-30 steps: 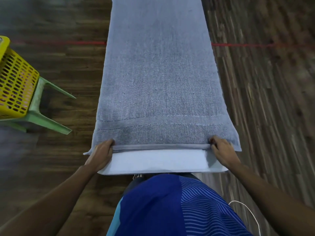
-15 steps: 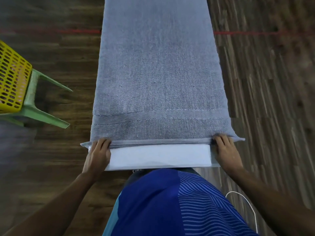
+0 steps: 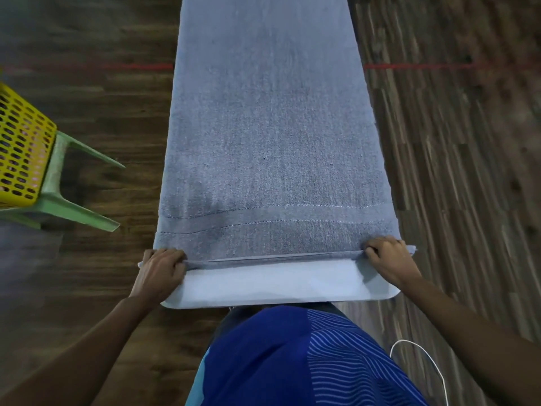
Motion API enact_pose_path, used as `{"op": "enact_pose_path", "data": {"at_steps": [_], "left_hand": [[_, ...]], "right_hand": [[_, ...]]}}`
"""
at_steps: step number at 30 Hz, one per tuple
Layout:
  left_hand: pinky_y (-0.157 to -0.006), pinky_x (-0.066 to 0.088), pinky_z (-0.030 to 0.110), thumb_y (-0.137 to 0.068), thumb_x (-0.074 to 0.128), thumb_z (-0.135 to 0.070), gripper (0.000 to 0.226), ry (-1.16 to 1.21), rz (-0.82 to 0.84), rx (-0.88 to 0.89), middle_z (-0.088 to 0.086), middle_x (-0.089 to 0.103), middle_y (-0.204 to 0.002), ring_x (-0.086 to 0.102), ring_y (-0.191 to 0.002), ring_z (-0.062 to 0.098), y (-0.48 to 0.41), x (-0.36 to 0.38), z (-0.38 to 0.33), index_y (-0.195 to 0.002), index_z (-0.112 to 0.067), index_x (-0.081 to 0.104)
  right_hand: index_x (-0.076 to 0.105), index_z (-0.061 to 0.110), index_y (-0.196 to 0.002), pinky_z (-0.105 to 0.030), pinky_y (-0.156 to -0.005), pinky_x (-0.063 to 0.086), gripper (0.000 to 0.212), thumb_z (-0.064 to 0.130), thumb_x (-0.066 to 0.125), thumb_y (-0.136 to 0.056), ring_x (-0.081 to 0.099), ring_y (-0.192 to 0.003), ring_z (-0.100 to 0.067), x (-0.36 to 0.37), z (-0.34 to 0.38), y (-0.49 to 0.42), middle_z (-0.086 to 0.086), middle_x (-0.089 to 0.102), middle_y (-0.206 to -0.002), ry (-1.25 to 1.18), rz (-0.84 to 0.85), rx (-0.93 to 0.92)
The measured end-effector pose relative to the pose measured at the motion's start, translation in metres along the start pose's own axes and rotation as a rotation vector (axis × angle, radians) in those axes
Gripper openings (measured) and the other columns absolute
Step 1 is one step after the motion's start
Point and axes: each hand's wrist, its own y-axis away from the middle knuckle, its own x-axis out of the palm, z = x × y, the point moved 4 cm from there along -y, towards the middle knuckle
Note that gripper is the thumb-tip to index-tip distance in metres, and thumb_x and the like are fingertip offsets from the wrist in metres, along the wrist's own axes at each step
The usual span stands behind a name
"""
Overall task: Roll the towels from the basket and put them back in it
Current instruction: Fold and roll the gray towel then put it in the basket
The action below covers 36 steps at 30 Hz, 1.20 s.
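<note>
A long grey-blue towel (image 3: 269, 136) lies flat along a narrow white table (image 3: 272, 285), running away from me. Its near hem sits just short of the table's front edge. My left hand (image 3: 159, 271) grips the near left corner of the hem with curled fingers. My right hand (image 3: 389, 259) grips the near right corner the same way. The yellow perforated basket (image 3: 20, 153) stands at the far left, cut off by the frame edge; its inside is hidden.
The basket rests on a green plastic stool (image 3: 67, 197) to the left of the table. Dark wooden floor (image 3: 456, 171) surrounds the table, crossed by a red line (image 3: 415, 65). A white cable (image 3: 424, 361) hangs by my right side.
Fingers of both hands went from lying flat on the hem to curling round its corners. The hem edge is bunched slightly under them. The towel itself stayed in place.
</note>
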Motion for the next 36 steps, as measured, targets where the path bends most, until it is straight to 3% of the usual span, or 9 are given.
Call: {"op": "enact_pose_path", "data": {"at_steps": [4, 7, 9, 12, 19, 27, 31, 34, 36], "left_hand": [[-0.088, 0.028, 0.045, -0.083, 0.038, -0.032, 0.024, 0.004, 0.015, -0.126, -0.002, 0.059, -0.083, 0.053, -0.091, 0.026, -0.021, 0.001, 0.003, -0.079, -0.022, 0.059], [-0.085, 0.031, 0.05, -0.083, 0.052, -0.027, 0.015, -0.12, -0.097, -0.184, 0.01, 0.051, -0.099, 0.043, -0.096, 0.033, -0.023, -0.001, -0.002, -0.094, -0.017, 0.055], [-0.079, 0.031, 0.049, -0.081, 0.053, -0.017, 0.012, -0.129, -0.166, -0.144, 0.011, 0.05, -0.096, 0.045, -0.091, 0.034, -0.021, 0.002, -0.009, -0.092, -0.013, 0.054], [-0.072, 0.04, 0.047, -0.08, 0.048, -0.011, 0.014, -0.018, -0.18, -0.039, 0.01, 0.054, -0.088, 0.053, -0.08, 0.036, -0.016, 0.012, -0.019, -0.089, -0.008, 0.058], [-0.082, 0.051, 0.049, -0.083, 0.04, -0.011, 0.04, -0.055, -0.134, 0.072, 0.018, 0.062, -0.105, 0.058, -0.094, 0.036, 0.0, 0.019, -0.015, -0.112, 0.004, 0.063], [-0.074, 0.05, 0.046, -0.079, 0.039, -0.02, 0.036, 0.044, -0.118, -0.004, 0.013, 0.066, -0.087, 0.058, -0.083, 0.035, -0.023, 0.002, -0.017, -0.091, -0.002, 0.068], [-0.073, 0.049, 0.046, -0.077, 0.048, -0.014, 0.022, 0.038, -0.053, -0.039, 0.012, 0.066, -0.083, 0.058, -0.081, 0.035, -0.029, 0.0, -0.02, -0.085, -0.005, 0.066], [-0.071, 0.046, 0.041, -0.082, 0.049, -0.01, 0.014, 0.044, 0.043, -0.051, 0.009, 0.067, -0.077, 0.06, -0.074, 0.031, -0.032, -0.001, -0.015, -0.079, -0.012, 0.063], [-0.069, 0.043, 0.038, -0.086, 0.045, -0.016, 0.019, 0.03, 0.14, -0.057, 0.007, 0.067, -0.073, 0.062, -0.07, 0.03, -0.034, -0.002, -0.012, -0.071, -0.02, 0.056]], "right_hand": [[0.055, 0.02, -0.088, -0.042, -0.081, 0.029, 0.004, 0.023, 0.053, -0.087, 0.058, -0.088, -0.03, -0.002, 0.003, -0.009, -0.008, 0.066, -0.088, 0.07, -0.061, 0.103], [0.06, 0.01, -0.089, -0.046, -0.076, 0.031, 0.009, 0.014, 0.06, -0.082, 0.052, -0.086, -0.035, 0.001, 0.005, -0.009, -0.013, 0.057, -0.089, 0.111, -0.222, 0.067], [0.057, 0.005, -0.088, -0.047, -0.067, 0.04, 0.003, 0.005, 0.058, -0.085, 0.051, -0.078, -0.037, 0.001, 0.009, -0.006, -0.016, 0.052, -0.087, 0.026, -0.27, 0.055], [0.052, 0.002, -0.089, -0.04, -0.056, 0.038, 0.013, -0.005, 0.06, -0.081, 0.052, -0.07, -0.039, 0.008, 0.012, 0.003, -0.018, 0.049, -0.086, -0.136, -0.245, 0.073], [0.061, 0.001, -0.099, -0.042, -0.086, 0.04, 0.023, 0.01, 0.049, -0.082, 0.05, -0.09, -0.032, 0.016, 0.017, 0.013, -0.016, 0.061, -0.099, 0.067, -0.326, -0.183], [0.062, 0.005, -0.101, -0.044, -0.078, 0.042, 0.022, -0.001, 0.063, -0.079, 0.049, -0.089, -0.033, 0.012, 0.012, 0.0, -0.012, 0.062, -0.1, 0.043, -0.257, -0.069], [0.066, 0.009, -0.093, -0.044, -0.066, 0.045, 0.018, 0.014, 0.054, -0.08, 0.056, -0.082, -0.034, 0.002, 0.014, -0.007, -0.009, 0.065, -0.087, 0.075, -0.196, -0.045], [0.07, 0.01, -0.089, -0.041, -0.073, 0.037, 0.016, 0.021, 0.061, -0.082, 0.059, -0.085, -0.032, 0.001, 0.011, -0.005, -0.008, 0.069, -0.088, 0.096, -0.091, -0.033], [0.071, 0.014, -0.088, -0.04, -0.078, 0.032, 0.033, 0.032, 0.044, -0.083, 0.058, -0.089, -0.029, 0.0, 0.006, -0.004, -0.006, 0.069, -0.091, 0.09, -0.046, 0.003]]}}
